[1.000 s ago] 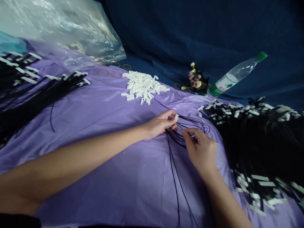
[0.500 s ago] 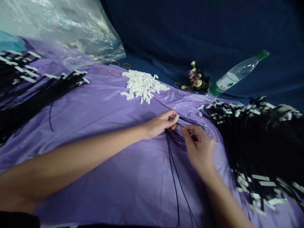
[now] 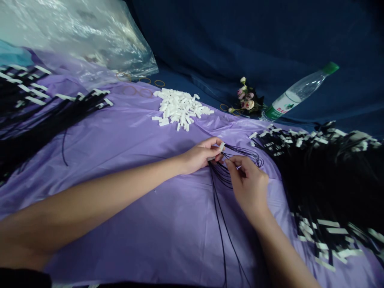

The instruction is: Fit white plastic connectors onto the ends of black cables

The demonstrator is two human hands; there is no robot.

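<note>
My left hand (image 3: 205,155) is closed round a small white plastic connector (image 3: 222,147) that shows between thumb and fingers. From it a bundle of thin black wires (image 3: 244,152) loops out to the right. My right hand (image 3: 247,176) pinches with thumb and forefinger close to the connector, on what looks like one black wire; its tip is too small to make out. Two long black wires (image 3: 218,212) hang from below my left hand toward the front edge. Beyond my hands lies a heap of white connectors (image 3: 180,107) on the purple cloth (image 3: 132,200).
Bundles of black wires with white ends lie at left (image 3: 51,120) and a large pile at right (image 3: 330,180). A clear plastic bag (image 3: 90,36), several rubber bands (image 3: 159,83), artificial flowers (image 3: 247,100) and a tilted bottle (image 3: 295,96) with a green cap are at the back.
My right hand has shifted slightly left, nearer the connector in my left hand. Both hands keep their grip; the rest looks the same.
</note>
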